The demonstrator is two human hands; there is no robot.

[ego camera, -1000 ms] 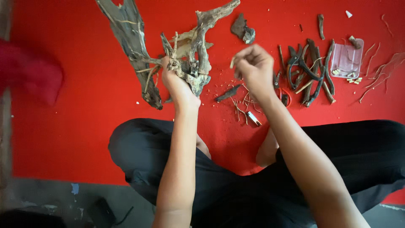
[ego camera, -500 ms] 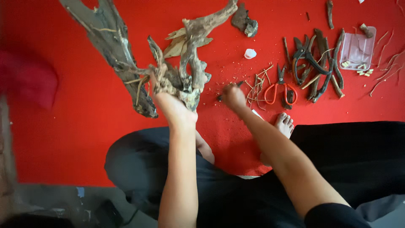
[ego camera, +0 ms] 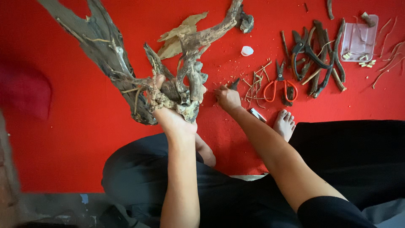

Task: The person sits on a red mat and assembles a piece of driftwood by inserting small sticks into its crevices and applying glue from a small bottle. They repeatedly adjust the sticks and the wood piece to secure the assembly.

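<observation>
The fingers (ego camera: 159, 80) of the left hand (ego camera: 168, 112) are wrapped around the knotted base of a branching driftwood piece (ego camera: 185, 71), holding it up off the red mat (ego camera: 67, 139) with its limbs fanning out to the upper left and upper right. The fingers of the right hand (ego camera: 228, 98) are curled closed low on the mat just beside the wood, pinched on a small dark wood fragment (ego camera: 234, 83) whose tip shows above the knuckles. To do this well, the left grip should stay firm at the thick junction, where the piece balances, while the right hand brings the fragment in slowly and tests its seat against a hollow between the limbs rather than forcing it, since the thin spurs look brittle. The left forearm rises straight from the lap, wrist bent back slightly under the load; the right forearm runs diagonally from the lower right, wrist low and palm turned down. Further out lie loose thin twigs (ego camera: 255, 82), red-handled scissors (ego camera: 279, 86), a small white cap (ego camera: 247, 51), dark pliers (ego camera: 306, 48) among curved sticks, and a clear plastic tray (ego camera: 358, 36). A bare foot (ego camera: 284, 124) rests on the mat near the right arm.
</observation>
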